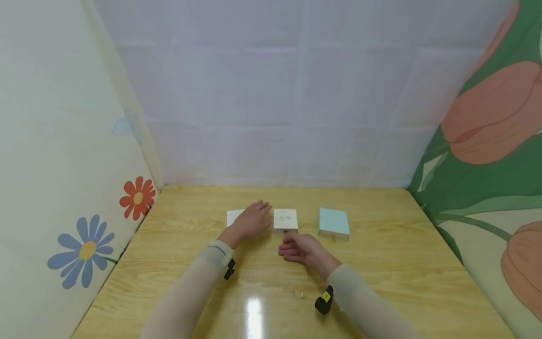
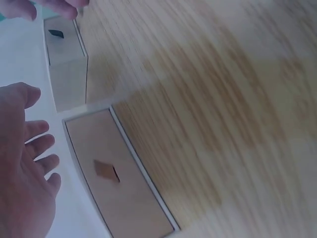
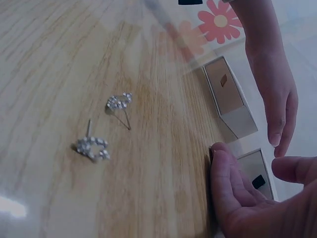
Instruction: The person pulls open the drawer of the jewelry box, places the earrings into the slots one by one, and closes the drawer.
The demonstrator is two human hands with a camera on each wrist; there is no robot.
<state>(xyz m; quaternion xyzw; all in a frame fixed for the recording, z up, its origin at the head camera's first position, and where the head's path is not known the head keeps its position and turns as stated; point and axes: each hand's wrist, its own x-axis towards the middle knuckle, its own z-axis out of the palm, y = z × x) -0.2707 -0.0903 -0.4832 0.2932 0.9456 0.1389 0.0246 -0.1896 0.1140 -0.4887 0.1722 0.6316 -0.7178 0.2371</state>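
A small white drawer box (image 1: 285,219) with faint lettering stands between my hands, a black pull tab (image 2: 56,33) on its front. My left hand (image 1: 252,220), fingers extended, is at its left side and partly covers another white box (image 1: 234,216), whose front bears a brown tab (image 2: 103,169). Just before the middle box, my right hand (image 1: 306,250) has its fingers loosely bent, the thumb apart from them. The black tab shows free in both wrist views. Two sparkling stud earrings (image 3: 92,148) lie on the table nearer me.
A light blue box (image 1: 333,221) with a front tab stands to the right of the middle box. All rest on a wood-grain table (image 1: 381,263). A white cloth (image 1: 271,94) hangs behind, with flower-patterned cloths on both sides.
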